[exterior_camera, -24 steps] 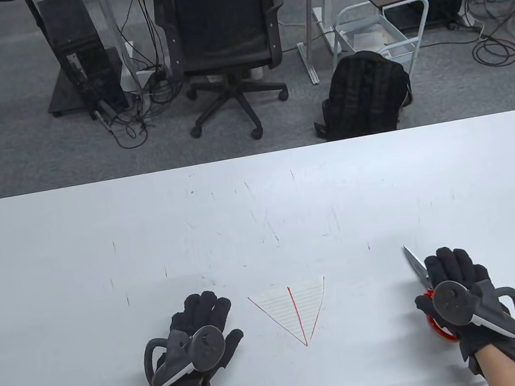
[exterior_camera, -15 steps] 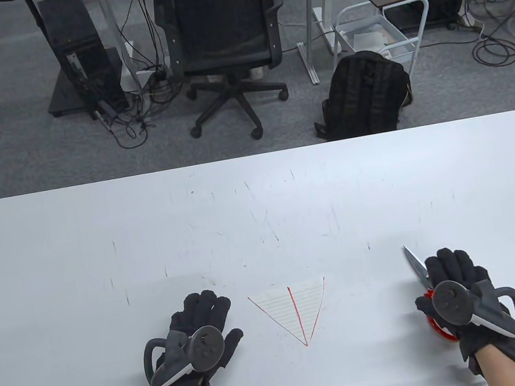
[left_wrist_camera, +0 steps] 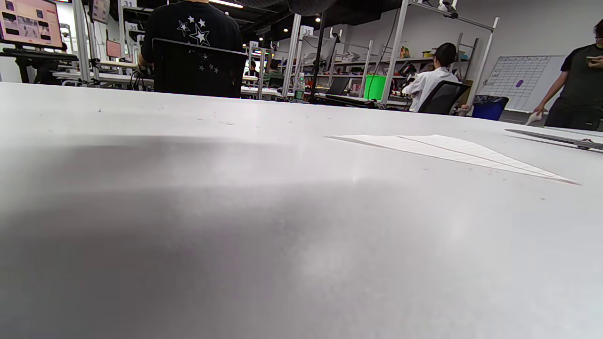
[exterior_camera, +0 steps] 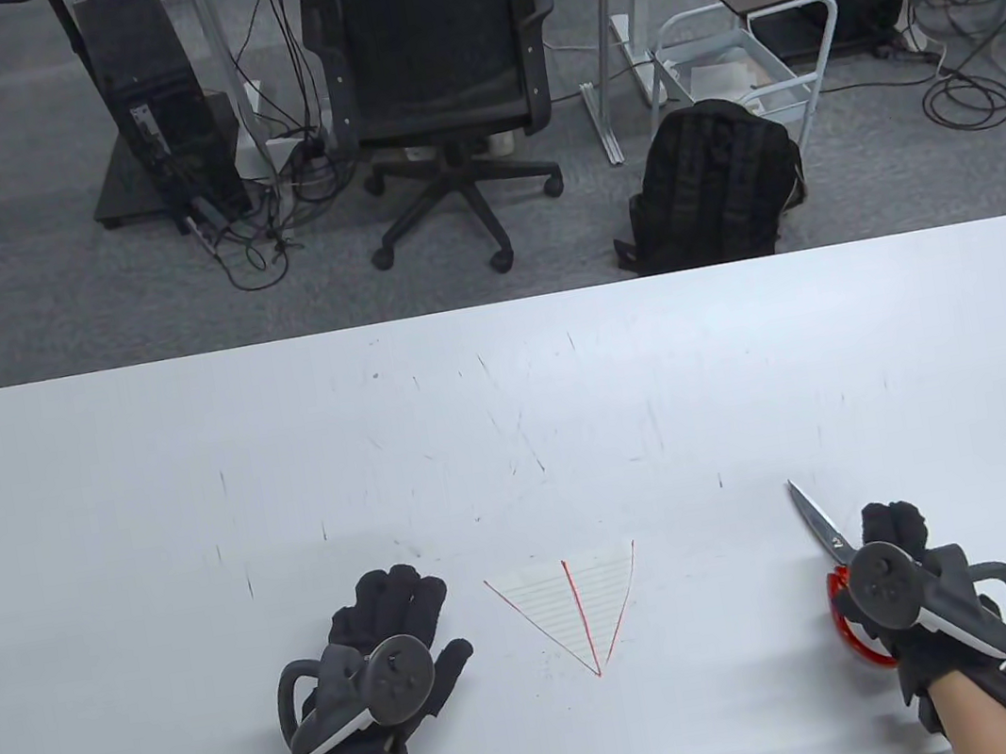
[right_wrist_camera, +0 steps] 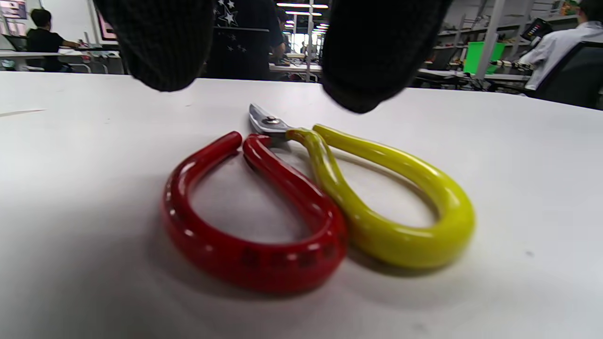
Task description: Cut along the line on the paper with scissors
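White laminate, scuffed with fine dark scratches, fills the table (exterior_camera: 509, 414) in the view from above. My left hand (exterior_camera: 384, 649) lies flat on it with fingers spread, holding nothing, just beside the paper (exterior_camera: 570, 610): a thin ruled triangle, point toward me, red along two edges with a red line (exterior_camera: 580, 618) down its middle. My right hand (exterior_camera: 903, 581) hovers over the scissors (exterior_camera: 827, 555), fingers curled but, as far as I can tell under the tracker, not yet in the loops. The closed steel blades point away from me.

From my left wrist, the paper (left_wrist_camera: 452, 150) lies nearly flush with the table, light and unpinned. It could skate or buckle if I bring blades to it before my left hand holds it.

From my right wrist, two gloved fingertips (right_wrist_camera: 162, 42) hang above the handles, not touching. The red loop (right_wrist_camera: 249, 221) and yellow loop (right_wrist_camera: 400, 197) are glossy, rounded and slick-looking, pressed together and flat on the table. Knit gloves might slip on that coating, or push the scissors away rather than hooking in.
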A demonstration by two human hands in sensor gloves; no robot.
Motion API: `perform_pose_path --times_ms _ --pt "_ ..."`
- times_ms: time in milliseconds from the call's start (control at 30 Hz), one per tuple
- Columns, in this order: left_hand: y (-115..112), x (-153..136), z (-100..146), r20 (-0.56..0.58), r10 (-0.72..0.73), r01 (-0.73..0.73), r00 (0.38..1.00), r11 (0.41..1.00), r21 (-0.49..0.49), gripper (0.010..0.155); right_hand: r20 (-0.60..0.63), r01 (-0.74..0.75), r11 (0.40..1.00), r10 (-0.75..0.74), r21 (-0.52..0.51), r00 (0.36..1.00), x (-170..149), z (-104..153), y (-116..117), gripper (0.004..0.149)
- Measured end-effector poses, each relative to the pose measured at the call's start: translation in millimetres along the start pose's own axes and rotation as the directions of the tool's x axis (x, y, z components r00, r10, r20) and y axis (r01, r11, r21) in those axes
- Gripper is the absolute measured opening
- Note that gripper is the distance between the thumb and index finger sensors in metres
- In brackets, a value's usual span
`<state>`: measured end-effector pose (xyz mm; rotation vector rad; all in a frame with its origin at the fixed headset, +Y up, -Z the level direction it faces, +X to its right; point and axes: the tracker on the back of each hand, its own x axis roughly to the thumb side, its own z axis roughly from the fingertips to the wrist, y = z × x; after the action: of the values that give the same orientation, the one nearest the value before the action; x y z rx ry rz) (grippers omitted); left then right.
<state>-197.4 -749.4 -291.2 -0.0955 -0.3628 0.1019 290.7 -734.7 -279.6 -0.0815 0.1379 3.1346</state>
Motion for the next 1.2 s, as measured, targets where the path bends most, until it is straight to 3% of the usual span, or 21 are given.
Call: perform_pose_path --times_ms 367,433,733,767,833,867,933,1000,1200 --pt "1 1 1 0.006 0.001 -0.001 1.0 1.0 0.005 0.073 -0.099 -0.132 0.98 0.147 0.146 0.984 -8 -6 19 0.073" --pt "1 1 1 0.008 0.0 0.0 1.0 1.0 0.007 0.073 -0.102 -0.167 0.977 0.181 0.131 0.978 -6 -7 22 0.071" --pt "1 2 0 0.014 -0.005 0.005 1.0 1.0 -0.006 0.072 -0.164 -0.062 0.964 0.107 0.258 0.981 -6 -18 28 0.073" --pt "0 2 0 0.015 -0.006 0.006 1.0 1.0 -0.01 0.072 -0.18 -0.066 0.967 0.113 0.247 0.977 -7 -19 28 0.072" --pt "0 2 0 0.015 -0.004 0.004 1.0 1.0 -0.014 0.072 -0.172 -0.093 0.99 0.11 0.104 0.979 -12 -18 28 0.067" --pt "1 3 0 0.016 -0.002 0.002 1.0 1.0 -0.014 0.072 -0.159 -0.071 0.994 0.083 0.081 0.984 -14 -18 28 0.064" --pt "1 3 0 0.017 0.001 -0.001 1.0 1.0 -0.011 0.072 -0.164 -0.018 0.993 0.037 0.113 0.986 -16 -19 26 0.062" --pt "0 3 0 0.017 0.0 0.001 1.0 1.0 -0.014 0.072 -0.133 -0.043 0.991 0.059 0.123 0.989 -15 -20 26 0.063" --pt "-2 1 -1 0.008 0.006 -0.006 1.0 1.0 -0.026 0.071 -0.204 -0.094 0.985 0.122 0.142 0.971 -8 -18 28 0.07"
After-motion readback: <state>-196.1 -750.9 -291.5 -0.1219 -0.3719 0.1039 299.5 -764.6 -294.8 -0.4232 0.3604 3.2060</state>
